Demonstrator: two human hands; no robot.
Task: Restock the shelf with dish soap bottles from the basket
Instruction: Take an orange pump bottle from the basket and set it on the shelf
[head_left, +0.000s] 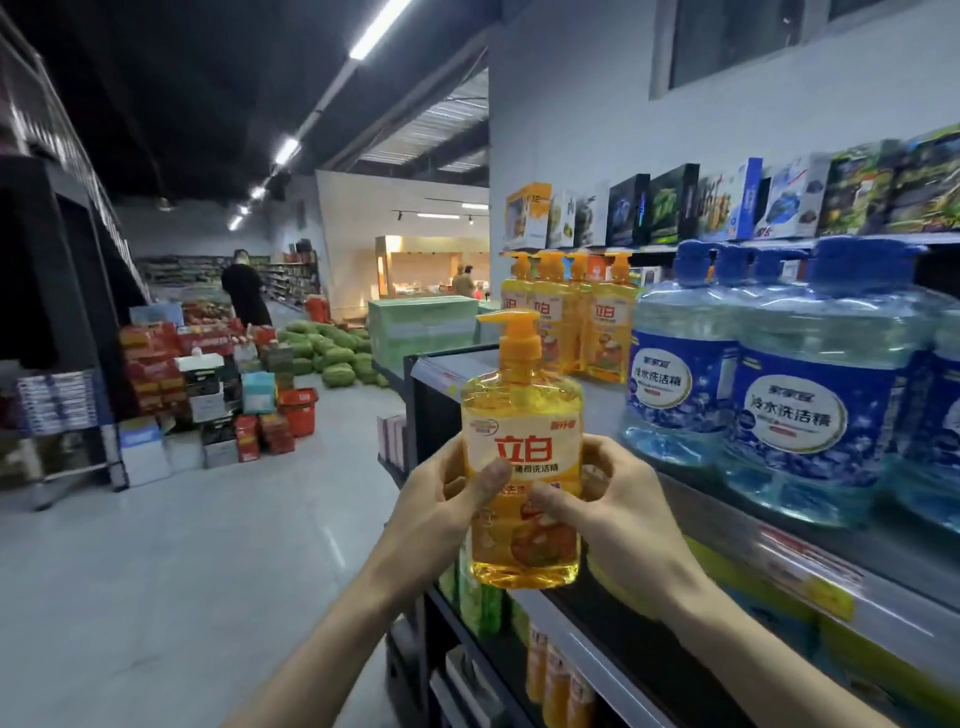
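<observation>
Bottle in hand: you hold one yellow dish soap bottle (521, 410) in the middle of the frame, clear of the shelf, label towards you.
Left hand (436, 499): wrapped round the bottle's left flank, thumb pressed across the label.
Right hand (623, 519): curled round the right flank, thumb on the front. Both hands grip the lower half.
Long axis: upright, the pump on top with its spout pointing to frame left.
Shelf (600, 402): its bare grey surface shows just right of and beyond the bottle.
Stocked row (608, 322): matching yellow bottles stand upright above and right of yours, further back along the shelf.
Blue jugs (789, 410): large ones fill the shelf at frame right.
Relation that matters: the free spot lies up and to the right of the bottle, beside the stocked row, so your right hand is the nearer one.
Likely next: carry it forward and rightwards, kept upright.
Basket: yours is not in view.
</observation>
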